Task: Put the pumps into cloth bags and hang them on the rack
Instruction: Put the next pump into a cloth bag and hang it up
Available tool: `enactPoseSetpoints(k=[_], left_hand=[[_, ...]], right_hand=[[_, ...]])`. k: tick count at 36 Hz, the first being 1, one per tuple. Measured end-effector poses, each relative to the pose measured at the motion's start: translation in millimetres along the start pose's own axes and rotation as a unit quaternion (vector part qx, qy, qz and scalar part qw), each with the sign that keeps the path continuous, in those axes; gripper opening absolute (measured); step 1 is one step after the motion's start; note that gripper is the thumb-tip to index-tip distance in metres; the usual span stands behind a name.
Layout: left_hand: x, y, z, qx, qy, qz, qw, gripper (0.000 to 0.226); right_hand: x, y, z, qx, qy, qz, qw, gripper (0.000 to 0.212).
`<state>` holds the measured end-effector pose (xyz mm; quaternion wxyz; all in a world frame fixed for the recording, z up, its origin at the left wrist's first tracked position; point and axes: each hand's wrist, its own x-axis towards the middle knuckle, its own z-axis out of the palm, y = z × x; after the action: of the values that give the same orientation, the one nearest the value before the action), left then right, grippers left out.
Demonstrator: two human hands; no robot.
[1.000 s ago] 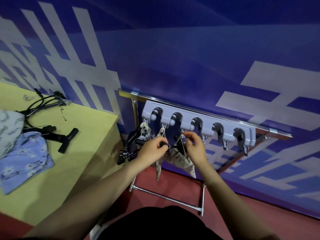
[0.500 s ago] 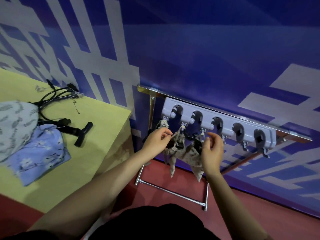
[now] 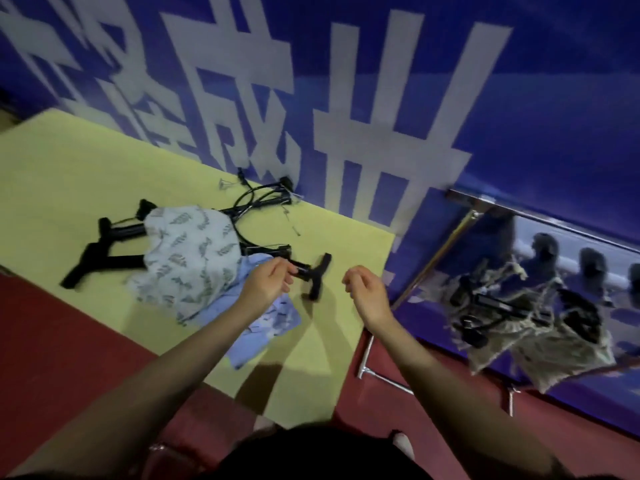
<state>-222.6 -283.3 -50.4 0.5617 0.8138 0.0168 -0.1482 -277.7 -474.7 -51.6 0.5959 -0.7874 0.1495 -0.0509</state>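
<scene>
A black pump with a T-handle (image 3: 317, 276) lies on the yellow table (image 3: 86, 161). My left hand (image 3: 265, 286) is at its shaft, fingers curled round it. My right hand (image 3: 364, 289) hovers just right of the handle, loosely curled and holding nothing. A white leaf-print cloth bag (image 3: 188, 252) lies over more black pumps (image 3: 104, 252), and a blue flowered cloth bag (image 3: 266, 318) lies under my left wrist. At the right, two beige bags (image 3: 540, 344) with pumps in them hang from the grey hook rack (image 3: 568, 242).
Black hoses (image 3: 259, 202) lie tangled at the table's back edge by the blue wall. The rack's metal frame (image 3: 367, 368) stands on the red floor just past the table's right corner.
Both hands have left the bags on the rack and swung left over the table. The view has turned left with them. My left hand has reached the pump's shaft.
</scene>
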Motion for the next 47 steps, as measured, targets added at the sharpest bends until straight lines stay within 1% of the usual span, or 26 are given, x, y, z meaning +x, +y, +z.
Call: enactPoseSetpoints(k=[3,6,7,9,10,11,13,15,16,19,20,22,24,26,28,31,36,38,40,41,42,44,45,46,47], left_hand=[[1.8,-35.3,-59.6,0.065,-0.003,-0.011,0.998,0.033],[0.2,-63.4,-101.9,0.194,-0.023,0.005,0.981,0.025],[3.1,-73.5,-113.5,0.215,-0.010,0.002,0.977,0.022],[8.9,-91.8,-138.6,0.217,0.048,-0.049,0.974,0.010],[11.2,-100.8,-149.1,0.214,0.082,-0.081,0.970,0.022],[15.3,-112.1,-160.4,0.207,0.110,-0.107,0.966,0.034],[20.5,-122.3,-176.3,0.182,0.147,-0.128,0.964,0.050],[27.2,-124.4,-185.6,0.142,0.162,-0.157,0.964,0.059],[32.7,-125.1,-190.9,0.118,0.166,-0.186,0.961,0.062],[54.1,-138.3,-202.7,0.008,0.190,-0.243,0.951,0.079],[59.4,-140.1,-205.3,-0.037,0.199,-0.256,0.945,0.075],[67.7,-143.5,-209.1,-0.114,0.204,-0.282,0.931,0.058],[70.5,-143.7,-209.1,-0.130,0.177,-0.300,0.928,0.046],[68.7,-136.7,-206.5,-0.109,0.160,-0.284,0.939,0.037],[65.3,-113.2,-200.6,-0.084,0.151,-0.241,0.955,0.020],[61.1,-55.4,-189.4,-0.085,0.127,-0.162,0.975,0.021],[51.6,42.5,-185.9,-0.120,0.092,-0.080,0.985,0.023],[41.6,77.2,-184.6,-0.136,0.064,-0.044,0.988,0.019],[33.0,102.4,-179.8,-0.145,0.043,-0.002,0.988,0.016],[26.5,114.9,-175.8,-0.143,0.035,0.015,0.989,0.014],[21.6,123.3,-173.1,-0.140,0.020,0.032,0.989,0.014],[11.2,135.6,-166.4,-0.124,-0.013,0.051,0.991,0.016],[6.5,137.1,-162.9,-0.114,-0.030,0.050,0.992,0.012],[2.4,135.8,-160.2,-0.104,-0.047,0.044,0.992,0.014],[1.2,129.6,-159.0,-0.092,-0.069,0.031,0.993,0.034]], right_hand=[[-1.8,-1.1,56.8,0.014,-0.040,0.048,0.998,0.025],[-4.0,2.5,94.2,-0.002,-0.060,0.082,0.995,0.031],[-5.2,3.0,104.1,-0.007,-0.068,0.089,0.994,0.032],[-5.9,3.4,124.3,-0.021,-0.092,0.114,0.989,0.031],[-6.0,3.5,133.5,-0.030,-0.106,0.128,0.986,0.029],[-5.2,3.8,143.4,-0.037,-0.119,0.142,0.982,0.026],[-2.8,3.8,160.7,-0.041,-0.139,0.165,0.976,0.021],[-0.3,1.9,172.5,-0.044,-0.150,0.191,0.969,0.020],[1.4,0.6,178.6,-0.049,-0.153,0.204,0.966,0.020],[5.3,-3.6,189.1,-0.049,-0.160,0.223,0.960,0.015],[6.6,-3.9,191.0,-0.045,-0.162,0.225,0.960,0.015],[7.2,-5.3,192.1,-0.039,-0.160,0.229,0.959,0.015],[6.3,-6.3,191.3,-0.038,-0.153,0.235,0.959,0.015],[4.9,-8.4,187.5,-0.037,-0.150,0.242,0.958,0.016],[6.7,-12.9,182.0,-0.031,-0.145,0.247,0.958,0.017],[14.5,-29.2,172.9,-0.013,-0.137,0.243,0.960,0.018],[34.9,-67.1,152.6,0.022,-0.142,0.191,0.971,0.022],[46.0,-84.1,145.3,0.067,-0.131,0.200,0.969,0.026],[54.1,-102.5,137.2,0.150,-0.137,0.239,0.949,0.037],[56.5,-112.0,131.5,0.208,-0.152,0.256,0.932,0.045],[60.2,-119.5,125.8,0.272,-0.171,0.271,0.907,0.054],[68.9,-129.2,110.1,0.393,-0.196,0.299,0.847,0.076],[71.9,-134.7,100.7,0.439,-0.202,0.305,0.820,0.082],[76.4,-138.5,91.7,0.469,-0.201,0.302,0.805,0.083],[80.1,-143.1,83.0,0.492,-0.197,0.294,0.795,0.078]])
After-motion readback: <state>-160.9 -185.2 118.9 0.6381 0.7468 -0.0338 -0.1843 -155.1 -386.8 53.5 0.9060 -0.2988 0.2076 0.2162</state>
